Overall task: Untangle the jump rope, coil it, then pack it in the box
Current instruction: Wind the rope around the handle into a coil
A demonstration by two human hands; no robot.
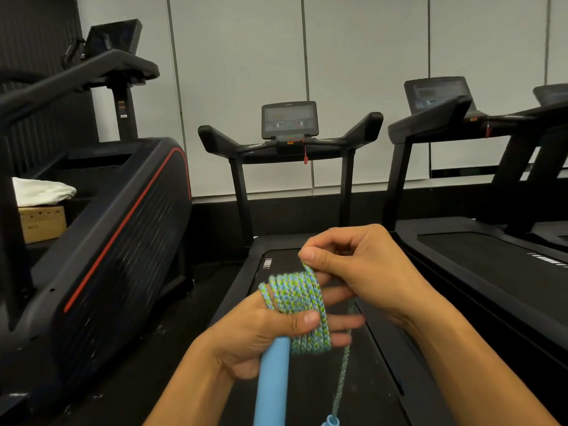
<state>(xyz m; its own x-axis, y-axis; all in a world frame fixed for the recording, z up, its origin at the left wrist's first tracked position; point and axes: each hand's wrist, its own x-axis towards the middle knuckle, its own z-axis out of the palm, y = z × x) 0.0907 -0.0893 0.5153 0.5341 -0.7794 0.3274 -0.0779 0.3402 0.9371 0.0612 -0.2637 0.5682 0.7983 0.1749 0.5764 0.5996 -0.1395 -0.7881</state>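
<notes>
The jump rope (296,305) is a green and blue braided cord, wound in several turns around the fingers of my left hand (261,336). That hand also grips a light blue handle (273,382) that points down toward me. My right hand (353,269) pinches the cord at the top of the coil between thumb and forefinger. A loose end of rope (342,373) hangs down from the coil to the second blue handle (330,421) at the bottom edge. A cardboard box (41,224) sits at the far left.
A treadmill (289,139) stands straight ahead, its belt under my hands. Another treadmill (479,247) is on the right. A large black machine with a red stripe (123,229) fills the left. A white cloth (40,190) lies on top of the box.
</notes>
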